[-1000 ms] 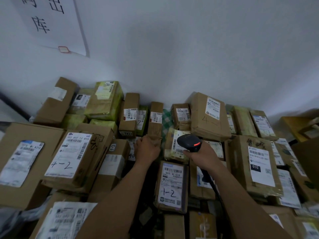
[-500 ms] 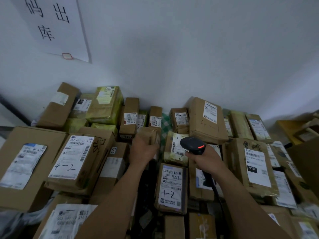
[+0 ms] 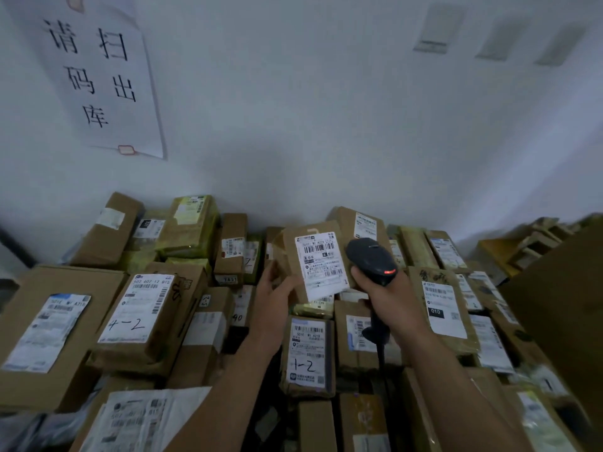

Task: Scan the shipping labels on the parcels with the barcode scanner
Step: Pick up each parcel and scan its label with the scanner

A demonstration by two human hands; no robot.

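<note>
Two hands busy: left hand (image 3: pixel 274 298) grips a small parcel (image 3: pixel 289 252) held above the pile (image 3: pixel 137 321), label (image 3: pixel 321 265) facing the camera. Right hand (image 3: pixel 388 298) clamps the scanner (image 3: pixel 370 259), just beside the label at its 3 o'clock, red light on.

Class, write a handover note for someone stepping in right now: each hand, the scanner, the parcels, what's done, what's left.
Left hand grips a small parcel, held above the pile, label facing the camera.
Right hand grips the scanner, red light lit, head beside that label.
Done: parcel presented; whether it scanned cannot be told.
Left: scan it, then the pile's other labels.
</note>
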